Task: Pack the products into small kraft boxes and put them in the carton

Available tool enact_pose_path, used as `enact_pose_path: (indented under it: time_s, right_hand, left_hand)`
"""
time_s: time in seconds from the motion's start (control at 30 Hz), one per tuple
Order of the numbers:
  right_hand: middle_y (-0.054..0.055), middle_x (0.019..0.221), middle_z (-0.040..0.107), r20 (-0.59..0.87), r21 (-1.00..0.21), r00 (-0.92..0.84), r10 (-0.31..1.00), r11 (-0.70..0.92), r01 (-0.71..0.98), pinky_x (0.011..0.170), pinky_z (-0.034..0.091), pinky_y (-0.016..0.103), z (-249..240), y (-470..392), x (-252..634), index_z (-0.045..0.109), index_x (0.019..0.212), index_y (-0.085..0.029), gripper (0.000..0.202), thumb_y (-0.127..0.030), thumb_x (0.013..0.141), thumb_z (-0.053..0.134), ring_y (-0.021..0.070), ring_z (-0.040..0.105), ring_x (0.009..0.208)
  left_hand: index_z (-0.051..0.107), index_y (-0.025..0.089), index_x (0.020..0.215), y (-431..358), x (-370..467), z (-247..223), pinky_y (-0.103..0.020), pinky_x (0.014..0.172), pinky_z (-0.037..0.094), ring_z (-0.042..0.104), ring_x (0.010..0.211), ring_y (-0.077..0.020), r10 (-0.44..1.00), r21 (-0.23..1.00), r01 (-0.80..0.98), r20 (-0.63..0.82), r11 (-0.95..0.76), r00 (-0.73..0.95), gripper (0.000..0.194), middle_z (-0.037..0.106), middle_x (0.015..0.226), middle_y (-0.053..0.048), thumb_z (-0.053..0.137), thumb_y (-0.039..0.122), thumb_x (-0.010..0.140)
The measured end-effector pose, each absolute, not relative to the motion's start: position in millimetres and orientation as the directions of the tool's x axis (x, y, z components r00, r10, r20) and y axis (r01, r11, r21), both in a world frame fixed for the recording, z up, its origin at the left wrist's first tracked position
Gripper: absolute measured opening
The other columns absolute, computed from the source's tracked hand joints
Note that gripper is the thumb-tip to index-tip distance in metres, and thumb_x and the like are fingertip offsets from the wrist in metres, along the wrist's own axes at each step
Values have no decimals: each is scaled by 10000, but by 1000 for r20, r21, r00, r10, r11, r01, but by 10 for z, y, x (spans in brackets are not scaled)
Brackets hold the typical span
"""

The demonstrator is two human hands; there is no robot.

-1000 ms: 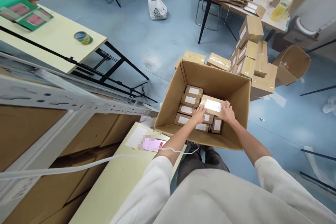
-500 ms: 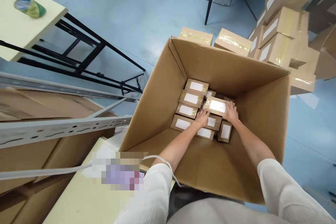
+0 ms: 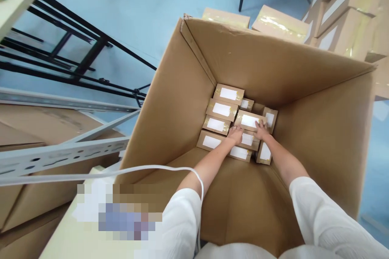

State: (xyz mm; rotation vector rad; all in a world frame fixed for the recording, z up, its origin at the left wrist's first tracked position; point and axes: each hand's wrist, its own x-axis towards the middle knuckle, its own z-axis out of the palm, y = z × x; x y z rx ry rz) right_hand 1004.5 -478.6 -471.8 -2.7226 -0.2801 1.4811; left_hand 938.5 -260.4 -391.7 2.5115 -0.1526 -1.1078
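Note:
Deep inside a large open carton (image 3: 273, 54), both my hands are on a small taped cardboard box (image 3: 249, 119) with a white label. My left hand (image 3: 236, 134) grips its near left corner, and my right hand (image 3: 261, 130) holds its near right side. The box lies on top of other small boxes. To its left runs a column of labelled boxes (image 3: 221, 110). On the right, one box (image 3: 270, 118) sits behind my right hand and another (image 3: 265, 153) stands close to my right wrist. My fingertips are partly hard to make out.
More taped boxes (image 3: 281, 22) are stacked beyond the carton at upper right. A metal shelf frame (image 3: 75, 149) and a black table frame (image 3: 88, 62) stand to the left. A white cable (image 3: 136, 170) passes over my left arm. A pale tabletop (image 3: 69, 234) is at lower left.
The view has moved closer to the carton. The box in my hands has shifted slightly left relative to the others, and a labelled box on its right now shows more.

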Motion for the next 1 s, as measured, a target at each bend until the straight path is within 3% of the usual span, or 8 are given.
enact_pose_path:
  time_s: [0.13,0.23,0.43,0.57,0.77,1.0]
  right_hand:
    - [120,1847,-9,-831,-249,461,310,-950,190,1303,261,575,-4523,-4781,9733,140,1771,-251,911,-519,1011,566,386,69,1687]
    - [140,1838,94,-793,-302,516,324,-945,129,1324,245,536,-4279,-4841,9550,247,1750,-194,836,-441,1014,557,367,139,1680]
    - [164,1768,318,-603,-373,766,223,-928,-23,1302,325,502,-3528,-5208,9640,451,1656,-160,690,-315,989,535,378,371,1582]
    - [177,1685,441,-467,-430,876,118,-896,-108,1293,348,528,-2867,-5449,9828,545,1574,-168,621,-304,968,531,374,441,1529]
    - [186,1575,536,-299,-545,948,110,-835,-75,1286,376,510,-1860,-5640,9769,629,1469,-162,537,-306,961,530,336,487,1491]
    - [175,1497,595,-244,-658,961,133,-750,-63,1240,444,491,-1087,-5712,9431,667,1421,-180,494,-287,946,589,316,609,1366]
  left_hand:
    - [554,190,1543,-2660,9431,-3614,-553,1294,325,405,1563,-368,-263,405,48,-673,-913,691,587,422,1708,-177,557,206,957]
    - [553,182,1540,-2696,9441,-3292,-541,1287,337,415,1558,-363,-265,410,42,-661,-911,702,581,416,1712,-180,553,191,960]
    - [456,213,1618,-2742,9435,-2525,-558,1294,322,364,1595,-359,-258,454,47,-585,-890,769,650,384,1735,-172,544,192,975]
    - [420,208,1644,-2732,9381,-1958,-548,1278,347,359,1601,-372,-260,468,24,-532,-884,806,662,374,1741,-175,522,197,990]
    - [444,199,1622,-2665,9149,-1196,-565,1258,368,390,1582,-377,-272,484,-14,-468,-875,841,637,379,1735,-189,512,198,989]
    - [445,195,1628,-2612,8706,-676,-564,1262,369,397,1581,-375,-240,493,-6,-412,-870,879,654,380,1734,-187,506,185,976]
